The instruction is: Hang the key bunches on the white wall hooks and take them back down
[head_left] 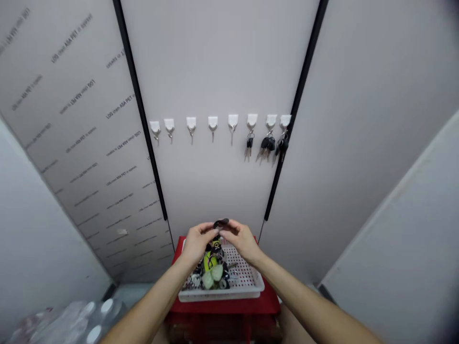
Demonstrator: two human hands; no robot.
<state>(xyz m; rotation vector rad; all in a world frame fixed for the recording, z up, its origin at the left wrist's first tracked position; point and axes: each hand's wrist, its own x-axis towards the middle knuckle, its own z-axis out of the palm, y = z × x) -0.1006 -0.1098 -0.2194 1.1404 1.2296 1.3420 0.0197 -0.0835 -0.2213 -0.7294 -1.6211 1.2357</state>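
Low at the left: white-capped bottles beside crumpled clear plastic.
Counter: red, bearing a white perforated basket.
Basket: keys and tags heaped toward its left.
Left hand, right hand: closed at the fingertips on a dark piece (too small to name) above the heap.
Wall: pale panels, black strips, eight white hooks; key bunches hang from the rightmost three.

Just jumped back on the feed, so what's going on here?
A person's left hand and right hand pinch a small dark item above a white perforated basket. The basket stands on a red surface and holds a jumble of small things, including pale green pieces. Behind, eight white hooks line the wall panel; keys hang from the three rightmost.
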